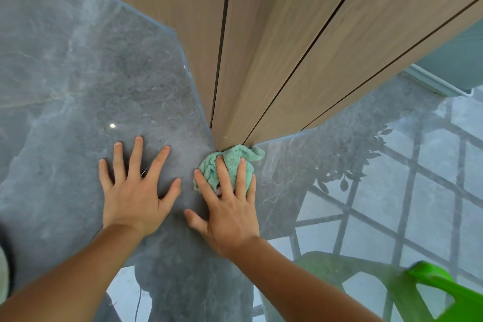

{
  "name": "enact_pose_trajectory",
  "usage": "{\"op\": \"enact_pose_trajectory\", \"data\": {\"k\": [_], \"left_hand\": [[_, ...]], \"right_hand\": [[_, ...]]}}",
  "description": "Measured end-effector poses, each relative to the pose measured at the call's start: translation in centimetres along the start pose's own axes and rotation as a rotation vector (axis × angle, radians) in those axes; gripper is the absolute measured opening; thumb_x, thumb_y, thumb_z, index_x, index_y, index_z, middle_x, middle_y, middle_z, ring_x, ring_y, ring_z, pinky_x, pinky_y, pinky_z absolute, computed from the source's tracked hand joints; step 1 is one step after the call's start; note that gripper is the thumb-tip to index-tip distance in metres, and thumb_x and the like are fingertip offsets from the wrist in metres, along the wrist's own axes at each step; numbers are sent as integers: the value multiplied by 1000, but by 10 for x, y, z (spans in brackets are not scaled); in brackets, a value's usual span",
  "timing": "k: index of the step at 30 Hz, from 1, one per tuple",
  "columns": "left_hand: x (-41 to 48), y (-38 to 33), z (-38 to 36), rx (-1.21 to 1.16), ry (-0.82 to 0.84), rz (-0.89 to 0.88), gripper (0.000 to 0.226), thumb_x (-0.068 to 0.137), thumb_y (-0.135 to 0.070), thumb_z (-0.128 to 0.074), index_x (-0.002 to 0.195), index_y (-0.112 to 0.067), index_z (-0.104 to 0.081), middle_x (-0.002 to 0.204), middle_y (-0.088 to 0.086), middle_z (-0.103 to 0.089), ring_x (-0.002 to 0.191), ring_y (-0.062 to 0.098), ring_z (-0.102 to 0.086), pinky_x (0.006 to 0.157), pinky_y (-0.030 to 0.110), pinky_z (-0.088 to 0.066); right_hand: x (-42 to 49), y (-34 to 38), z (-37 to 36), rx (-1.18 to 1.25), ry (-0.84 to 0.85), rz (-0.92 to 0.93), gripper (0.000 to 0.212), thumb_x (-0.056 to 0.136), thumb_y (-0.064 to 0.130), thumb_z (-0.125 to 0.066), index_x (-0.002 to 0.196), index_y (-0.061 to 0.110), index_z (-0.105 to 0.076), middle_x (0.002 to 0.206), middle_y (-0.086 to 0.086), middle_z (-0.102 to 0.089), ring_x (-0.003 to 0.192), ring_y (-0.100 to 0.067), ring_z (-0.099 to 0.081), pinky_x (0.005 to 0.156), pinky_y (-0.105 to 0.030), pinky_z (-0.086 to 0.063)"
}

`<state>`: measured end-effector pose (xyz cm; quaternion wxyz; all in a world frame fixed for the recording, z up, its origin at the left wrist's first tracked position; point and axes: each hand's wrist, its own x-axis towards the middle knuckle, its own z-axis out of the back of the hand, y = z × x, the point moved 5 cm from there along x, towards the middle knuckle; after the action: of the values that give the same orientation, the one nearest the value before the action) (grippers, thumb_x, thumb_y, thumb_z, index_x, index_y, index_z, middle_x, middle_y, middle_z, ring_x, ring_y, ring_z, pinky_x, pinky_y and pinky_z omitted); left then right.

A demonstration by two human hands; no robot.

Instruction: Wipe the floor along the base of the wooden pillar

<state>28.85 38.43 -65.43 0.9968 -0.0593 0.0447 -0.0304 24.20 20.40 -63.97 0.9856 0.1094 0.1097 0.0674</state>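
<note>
The wooden pillar (261,60), light brown with dark vertical grooves, meets the glossy grey marble floor (78,86) at a corner in the middle of the view. A crumpled mint-green cloth (232,158) lies on the floor, touching that corner. My right hand (227,206) presses down on the cloth with fingers spread over it. My left hand (136,188) lies flat on the bare floor just left of it, fingers apart, holding nothing.
A bright green plastic stool (441,293) stands at the bottom right, close to my right forearm. A pale wall base with a white strip (439,83) runs at the right. The floor mirrors a window grid and leaves.
</note>
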Motion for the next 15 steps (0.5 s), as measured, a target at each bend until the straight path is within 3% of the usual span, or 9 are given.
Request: {"op": "enact_pose_trajectory", "data": {"k": [7,12,15], "left_hand": [[-1,-1,3,-2,2,8,72,88,-68,-34,154,-39,-33,168,11,-20,154,46,-12,120,65,-8],[0,-2,2,-19,-15,-6,71,89,-67,-36,154,-39,-35,168,11,-21,153,46,-13,120,66,-8],[0,-3,2,-28,-27,-6,71,88,-66,-37,153,-38,-37,167,12,-23,153,47,-14,120,67,-9]], "right_hand": [[-3,-64,9,-127,-89,185,61,94,69,-32,150,45,-31,160,-5,-29,149,-42,-7,117,-63,-16],[-1,-138,29,-177,-72,-86,60,94,72,-19,151,51,-18,165,0,-11,150,-39,1,118,-63,-11],[-4,-160,38,-120,-96,-229,61,93,73,-17,150,52,-20,165,-3,-10,150,-39,2,119,-61,-6]]}}
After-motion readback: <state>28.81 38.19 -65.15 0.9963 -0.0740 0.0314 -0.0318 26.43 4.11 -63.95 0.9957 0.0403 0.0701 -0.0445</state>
